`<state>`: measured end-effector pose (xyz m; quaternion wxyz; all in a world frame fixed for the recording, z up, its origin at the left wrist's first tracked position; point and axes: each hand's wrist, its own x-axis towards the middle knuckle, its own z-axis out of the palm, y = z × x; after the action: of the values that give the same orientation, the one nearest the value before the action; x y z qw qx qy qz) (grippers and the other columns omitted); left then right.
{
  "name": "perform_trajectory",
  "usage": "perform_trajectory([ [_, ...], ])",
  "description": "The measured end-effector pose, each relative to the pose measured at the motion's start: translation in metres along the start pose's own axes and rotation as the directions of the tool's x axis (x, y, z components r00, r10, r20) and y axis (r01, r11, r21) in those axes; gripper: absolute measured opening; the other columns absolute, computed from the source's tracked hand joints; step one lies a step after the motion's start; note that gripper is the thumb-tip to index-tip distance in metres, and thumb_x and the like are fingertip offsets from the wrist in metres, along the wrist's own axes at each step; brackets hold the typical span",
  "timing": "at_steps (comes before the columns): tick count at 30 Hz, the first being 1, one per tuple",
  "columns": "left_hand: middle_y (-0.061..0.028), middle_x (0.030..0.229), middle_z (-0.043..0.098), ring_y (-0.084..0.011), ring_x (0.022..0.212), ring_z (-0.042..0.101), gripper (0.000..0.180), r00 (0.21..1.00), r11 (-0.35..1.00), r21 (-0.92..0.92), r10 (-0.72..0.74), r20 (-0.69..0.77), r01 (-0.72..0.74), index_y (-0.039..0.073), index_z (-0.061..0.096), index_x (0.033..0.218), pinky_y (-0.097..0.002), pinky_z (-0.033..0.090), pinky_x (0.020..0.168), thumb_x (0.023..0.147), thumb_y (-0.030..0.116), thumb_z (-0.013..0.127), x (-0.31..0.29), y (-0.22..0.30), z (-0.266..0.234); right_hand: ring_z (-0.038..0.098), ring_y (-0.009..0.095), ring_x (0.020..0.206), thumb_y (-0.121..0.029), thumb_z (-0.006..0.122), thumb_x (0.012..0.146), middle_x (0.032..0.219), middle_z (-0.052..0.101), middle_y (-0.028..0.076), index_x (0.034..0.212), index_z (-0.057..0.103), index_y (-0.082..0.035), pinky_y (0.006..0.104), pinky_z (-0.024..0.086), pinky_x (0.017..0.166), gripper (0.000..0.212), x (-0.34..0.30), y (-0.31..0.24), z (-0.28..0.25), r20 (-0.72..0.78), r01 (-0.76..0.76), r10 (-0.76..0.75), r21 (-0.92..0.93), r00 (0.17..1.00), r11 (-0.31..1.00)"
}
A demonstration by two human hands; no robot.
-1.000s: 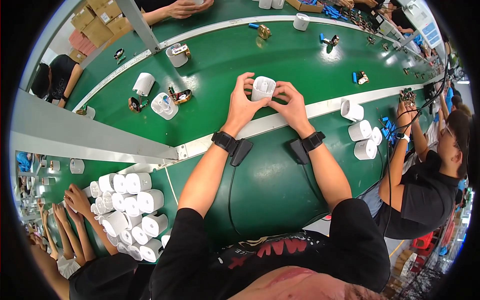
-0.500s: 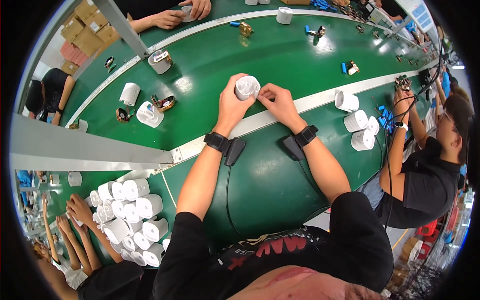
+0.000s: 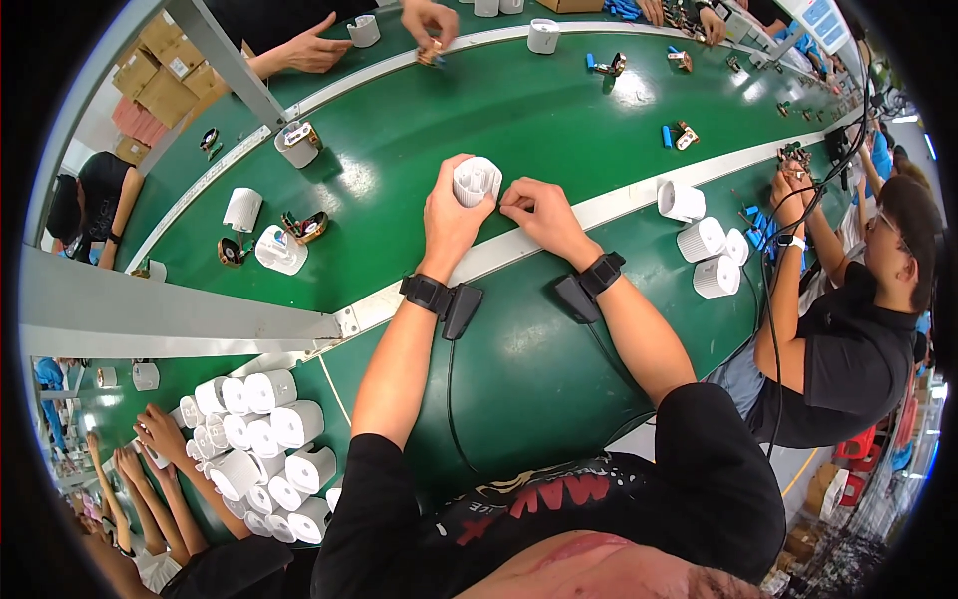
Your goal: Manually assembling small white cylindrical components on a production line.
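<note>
A white ribbed plastic housing, an open cup with moulded posts inside, is in my left hand, the fingers wrapped round its side and its open end tipped up toward me. Just right of it is my right hand, thumb and fingertips pinched together close to the housing's rim. Whatever is in that pinch, if anything, is too small to make out. Both hands are above the near edge of the green conveyor belt, by the pale metal rail. Black straps with small dark boxes sit on both wrists.
Many white housings are heaped at left, below a grey metal post. Several more housings stand at right. Housings and blue-ended circuit parts lie on the belt. Co-workers sit at both sides and opposite; black cables hang at right.
Items on the belt have shifted left. My hands and the housing have moved slightly left, and the right fingertips have drawn a little off the rim. Across the belt, a co-worker's hand has grasped a circuit part.
</note>
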<state>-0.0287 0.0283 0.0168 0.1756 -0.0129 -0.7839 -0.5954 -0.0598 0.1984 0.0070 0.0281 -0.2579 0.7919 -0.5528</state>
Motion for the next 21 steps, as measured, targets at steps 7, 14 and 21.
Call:
perform_trajectory([
  [7, -0.0118, 0.107, 0.066, -0.0211, 0.1, 0.065, 0.048, 1.0, 1.0, 0.028, -0.006, -0.027, 0.007, 0.003, 0.056, 0.12, -0.0338, 0.05, 0.089, 0.074, 0.006, 0.071, 0.001, -0.003, 0.001, 0.065, 0.017, 0.069, 0.0, 0.069, 0.082, 0.079, 0.061, 0.011, 0.081, 0.061, 0.005, 0.029, 0.053, 0.067, 0.009, 0.0, -0.004, -0.001, 0.013, -0.021, 0.021, 0.01, 1.0, 1.0],
  [14, -0.0112, 0.107, 0.066, -0.0199, 0.099, 0.065, 0.047, 0.998, 0.996, 0.089, 0.029, -0.059, -0.024, 0.003, 0.056, 0.12, -0.0329, 0.051, 0.088, 0.075, 0.006, 0.071, 0.002, -0.009, 0.001, 0.064, 0.014, 0.067, 0.0, 0.069, 0.082, 0.078, 0.061, 0.009, 0.08, 0.06, 0.005, 0.028, 0.053, 0.064, 0.01, 0.0, -0.005, -0.003, 0.023, -0.039, 0.038, 0.053, 0.999, 0.998],
  [21, -0.0106, 0.106, 0.066, -0.0188, 0.098, 0.064, 0.047, 0.997, 0.995, 0.093, 0.029, -0.078, -0.022, 0.003, 0.056, 0.119, -0.0323, 0.051, 0.087, 0.075, 0.005, 0.071, 0.001, -0.012, 0.002, 0.064, 0.016, 0.068, 0.001, 0.068, 0.081, 0.078, 0.062, 0.01, 0.08, 0.062, 0.005, 0.0282, 0.054, 0.065, 0.008, 0.0, -0.004, -0.001, -0.008, -0.022, 0.023, 0.028, 1.0, 0.999],
])
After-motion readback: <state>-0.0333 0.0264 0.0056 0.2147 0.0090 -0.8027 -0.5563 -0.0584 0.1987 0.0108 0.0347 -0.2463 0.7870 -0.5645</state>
